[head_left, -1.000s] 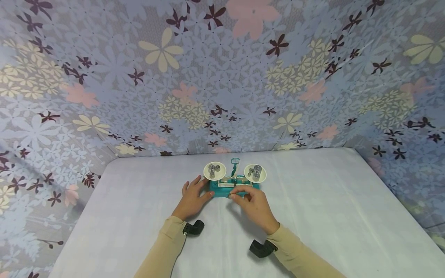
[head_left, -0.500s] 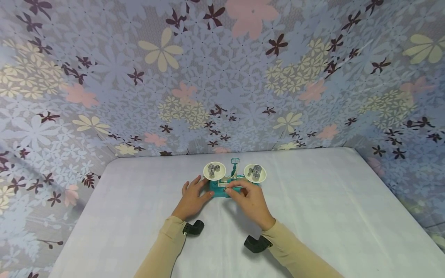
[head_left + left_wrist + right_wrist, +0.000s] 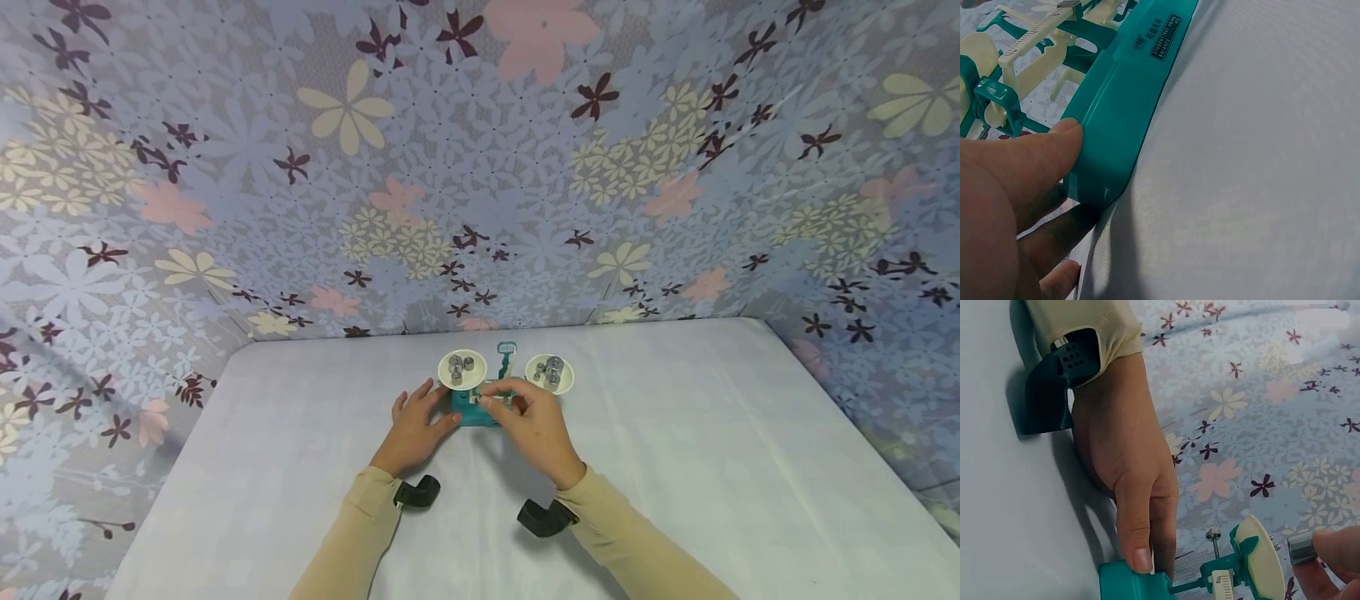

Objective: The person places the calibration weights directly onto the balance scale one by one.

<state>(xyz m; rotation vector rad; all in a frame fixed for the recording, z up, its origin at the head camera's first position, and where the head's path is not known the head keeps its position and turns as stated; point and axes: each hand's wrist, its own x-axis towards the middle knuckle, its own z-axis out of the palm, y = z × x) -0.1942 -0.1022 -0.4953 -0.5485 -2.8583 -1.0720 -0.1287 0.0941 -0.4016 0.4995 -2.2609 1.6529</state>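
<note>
A teal tray balance point(image 3: 468, 414) stands near the far side of the table. My left hand point(image 3: 415, 431) grips the left end of its base, thumb point(image 3: 1054, 150) along the top and fingers at the end. Between thumb and fingers, my right hand point(image 3: 536, 427) pinches a small metal cylinder weight point(image 3: 1301, 547), held in front of the beam near the left pan. The cream left pan point(image 3: 446, 379) bears three metal weights point(image 3: 457, 377); the right pan point(image 3: 567, 379) bears several weights point(image 3: 554, 368) of different sizes. The right hand hides part of the beam and base.
Behind the pans rises a teal upright pointer frame point(image 3: 507, 348). A white cloth point(image 3: 712, 467) covers the table. Flowered fabric point(image 3: 480, 208) hangs along the back and sides.
My right hand has moved left and away from me, from the front of the base up toward the left pan, still pinching the weight. The left hand has stayed put.
</note>
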